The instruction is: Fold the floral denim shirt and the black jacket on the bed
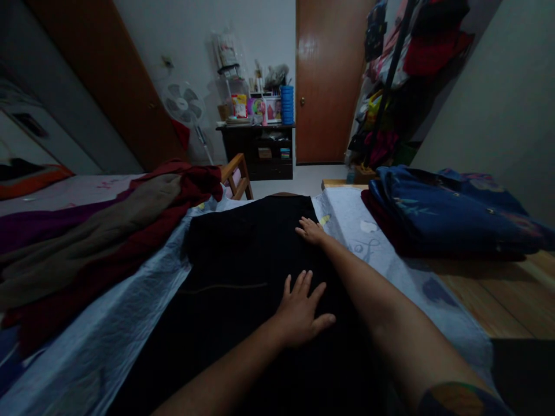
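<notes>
A black garment (243,260) lies spread over a light patterned cloth (347,219), with a thin pale line across it at left of centre. Flat on the garment's middle rests my left hand (300,309), its fingers spread. Farther forward, at the garment's right edge, my right hand (310,230) lies palm down with fingers apart. Neither hand grips anything. The garment's near part is too dark to make out in detail.
Red, grey-brown and purple clothes (108,225) lie along the left. A folded blue floral stack (455,208) sits on a wooden surface (489,289) at right. Beyond are a fan (184,104), a dark cabinet (238,150) and a door (329,86).
</notes>
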`<state>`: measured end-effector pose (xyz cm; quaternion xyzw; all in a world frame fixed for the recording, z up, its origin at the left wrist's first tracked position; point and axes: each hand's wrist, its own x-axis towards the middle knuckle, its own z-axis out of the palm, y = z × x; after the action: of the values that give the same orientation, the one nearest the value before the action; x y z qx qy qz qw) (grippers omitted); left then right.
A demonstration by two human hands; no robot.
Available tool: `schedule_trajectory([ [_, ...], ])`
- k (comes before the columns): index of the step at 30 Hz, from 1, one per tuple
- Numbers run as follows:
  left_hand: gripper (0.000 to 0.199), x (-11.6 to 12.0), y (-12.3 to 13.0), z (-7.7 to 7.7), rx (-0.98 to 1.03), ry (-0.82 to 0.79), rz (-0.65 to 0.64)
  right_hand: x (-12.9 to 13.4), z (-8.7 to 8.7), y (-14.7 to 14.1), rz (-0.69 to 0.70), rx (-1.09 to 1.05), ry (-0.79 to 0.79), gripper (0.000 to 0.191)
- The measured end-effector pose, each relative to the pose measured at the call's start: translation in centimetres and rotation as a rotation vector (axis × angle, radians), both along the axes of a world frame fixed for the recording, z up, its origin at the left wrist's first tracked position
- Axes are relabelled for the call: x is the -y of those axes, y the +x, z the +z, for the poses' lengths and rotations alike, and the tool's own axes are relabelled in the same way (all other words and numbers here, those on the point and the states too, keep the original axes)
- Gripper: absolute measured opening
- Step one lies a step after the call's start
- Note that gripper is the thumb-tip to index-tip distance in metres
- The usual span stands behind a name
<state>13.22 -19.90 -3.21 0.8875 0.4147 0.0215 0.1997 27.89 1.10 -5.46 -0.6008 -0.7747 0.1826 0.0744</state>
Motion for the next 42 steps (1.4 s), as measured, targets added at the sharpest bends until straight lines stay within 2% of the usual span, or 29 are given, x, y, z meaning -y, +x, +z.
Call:
schedule_trajectory([
  [3,0.077,2.5,-0.2,1.1,0.057,-0.063,-0.084,2.7,1.0,0.1,0.049,-0.008,-0.005,0.056],
  [6,0.075,4.4,-0.3,1.2,0.084,-0.066,-0.126,6.6,1.3,0.3,0.080,-0.010,-0.004,0.058],
  [10,0.067,4.7,-0.1,0.4,0.061,-0.001,-0.093,12.0,1.6,0.9,0.101,0.024,-0.025,0.058],
  [14,0.064,4.5,-0.2,0.2,0.079,0.001,-0.083,16.9,3.3,1.9,0.127,0.031,-0.066,0.045],
  [17,0.063,5.5,-1.1,0.4,0.101,-0.035,-0.024,21.1,4.2,2.3,0.150,-0.031,-0.031,0.044],
  [20,0.060,6.9,-2.5,0.0,0.089,-0.027,0.075,25.3,3.5,1.8,0.122,-0.100,0.080,0.051],
  [23,0.055,7.9,-3.6,-1.1,0.072,-0.005,0.129,28.6,1.7,0.9,0.071,-0.048,0.152,0.058],
  [26,0.053,8.3,-4.1,-2.2,0.099,0.036,0.133,30.0,0.1,0.1,0.059,0.030,0.215,0.061],
  [29,0.050,8.6,-4.3,-2.7,0.136,0.072,0.139,30.2,-0.6,0.0,0.061,0.065,0.240,0.062],
  [32,0.050,9.3,-5.3,-2.1,0.162,0.035,0.132,30.1,-0.5,0.3,0.064,0.081,0.235,0.062],
  [35,0.049,10.0,-7.9,-1.0,0.172,0.031,0.174,29.9,0.3,0.2,0.066,0.098,0.195,0.060],
  [37,0.047,10.2,-10.4,-0.3,0.162,0.088,0.292,29.7,1.2,-0.2,0.088,0.088,0.184,0.058],
  [39,0.045,10.0,-13.2,0.2,0.128,0.156,0.467,29.5,1.9,-1.0,0.121,0.050,0.222,0.058],
  [42,0.047,9.3,-17.3,0.5,0.027,0.240,0.726,29.1,2.0,-2.5,0.129,0.001,0.303,0.059],
])
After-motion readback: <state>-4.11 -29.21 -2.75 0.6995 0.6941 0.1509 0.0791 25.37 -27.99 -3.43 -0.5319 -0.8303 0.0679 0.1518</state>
